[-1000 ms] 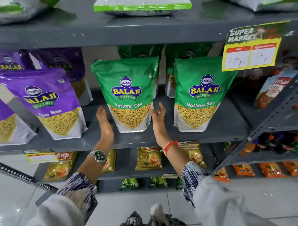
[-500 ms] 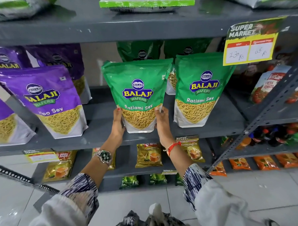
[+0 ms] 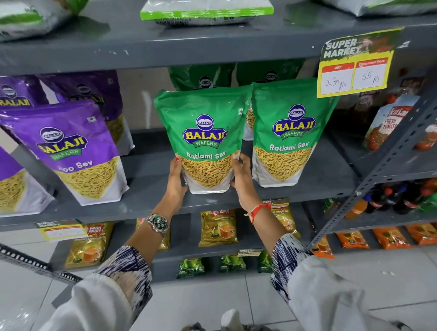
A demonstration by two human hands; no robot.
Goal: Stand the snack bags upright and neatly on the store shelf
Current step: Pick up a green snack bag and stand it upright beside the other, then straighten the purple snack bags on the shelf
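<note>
A green Ratlami Sev bag stands upright on the grey middle shelf, gripped low on both sides. My left hand holds its left edge and my right hand holds its right edge. A second green Ratlami Sev bag stands upright right beside it, nearly touching. Two more green bags stand behind, mostly hidden. To the left, a purple Aloo Sev bag leans back, with other purple bags around and behind it.
A yellow price tag hangs from the upper shelf edge. Flat packs lie on the top shelf. A slotted upright post stands at the right, with tomato snack bags beyond. Tea packets fill the lower shelves.
Both hands went from open beside the green bag to gripping its lower sides, and the bag has shifted right, close against the second green bag.
</note>
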